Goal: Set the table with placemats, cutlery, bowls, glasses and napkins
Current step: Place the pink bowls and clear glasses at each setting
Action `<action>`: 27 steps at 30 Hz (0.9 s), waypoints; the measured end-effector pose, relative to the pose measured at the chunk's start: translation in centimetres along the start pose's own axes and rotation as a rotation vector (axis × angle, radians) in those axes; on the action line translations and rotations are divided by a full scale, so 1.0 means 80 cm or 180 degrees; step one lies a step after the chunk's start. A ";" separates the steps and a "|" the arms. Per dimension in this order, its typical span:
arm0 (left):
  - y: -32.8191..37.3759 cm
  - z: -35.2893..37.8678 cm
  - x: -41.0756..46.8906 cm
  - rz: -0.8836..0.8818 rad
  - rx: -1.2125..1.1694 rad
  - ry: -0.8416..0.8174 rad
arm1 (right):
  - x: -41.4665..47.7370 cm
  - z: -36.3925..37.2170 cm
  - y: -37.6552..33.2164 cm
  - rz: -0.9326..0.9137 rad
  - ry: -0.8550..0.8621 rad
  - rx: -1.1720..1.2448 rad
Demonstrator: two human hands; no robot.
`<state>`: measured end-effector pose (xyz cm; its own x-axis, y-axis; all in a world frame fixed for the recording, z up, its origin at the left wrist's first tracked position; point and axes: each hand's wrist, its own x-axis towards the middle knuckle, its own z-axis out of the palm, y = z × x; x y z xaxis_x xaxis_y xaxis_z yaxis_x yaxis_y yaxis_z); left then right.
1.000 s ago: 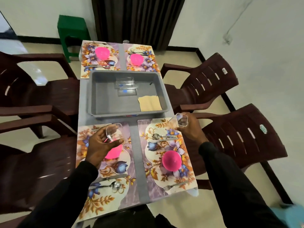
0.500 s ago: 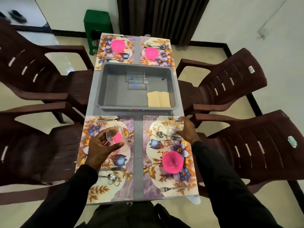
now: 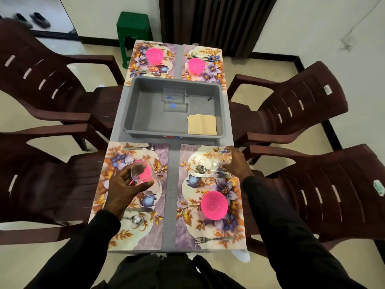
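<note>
- Tub (image 3: 129, 109): grey moulded plastic, rectangular, rounded corners, smooth matt walls. Sits mid-table (image 3: 169, 184). Small red, white and blue logo (image 3: 174, 137) on its near wall, too small to read.
- Spare glasses (image 3: 176, 101): two, clear, lying on their sides inside the tub, each with a blue dot sticker.
- Napkins (image 3: 202, 124): tan, square, flat stack in the tub's near right corner.
- Placemats: four, glossy, floral print in purple, orange and cream. Two beyond the tub (image 3: 137, 61) (image 3: 214, 69), two on its near side (image 3: 150, 232) (image 3: 187, 155).
- Bowls: round, bright pink plastic, one per mat: (image 3: 154, 55), (image 3: 196, 65), (image 3: 214, 205), (image 3: 145, 171).
- Left hand (image 3: 123, 188): near side of the tub, to the left, above the mat; grips the left glass (image 3: 143, 178), clear, tilted, over the pink bowl.
- Right hand (image 3: 237, 161): near side of the tub, to the right; fingers and thumb curled round the right glass (image 3: 219, 163), clear, blue sticker, blurred, beside a steel spoon (image 3: 201, 168) and knife (image 3: 208, 175).
- Fork (image 3: 212, 239): steel, at that mat's near edge.
- Chairs (image 3: 302, 105): dark brown moulded plastic, slatted backs, either side of the tub; stickers unreadable.
- Stool (image 3: 134, 28): green plastic, beyond the tub.
</note>
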<state>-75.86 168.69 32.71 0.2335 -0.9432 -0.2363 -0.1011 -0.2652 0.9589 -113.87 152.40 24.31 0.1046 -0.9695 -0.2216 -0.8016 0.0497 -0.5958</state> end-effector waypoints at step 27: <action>-0.006 0.002 -0.009 -0.0085 -0.0020 0.0143 | 0.004 0.003 0.017 -0.0147 -0.0124 -0.0082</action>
<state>-76.13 169.49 32.43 0.2792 -0.9259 -0.2545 -0.0882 -0.2887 0.9534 -114.81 152.22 23.26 0.1641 -0.9605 -0.2246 -0.8103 -0.0015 -0.5860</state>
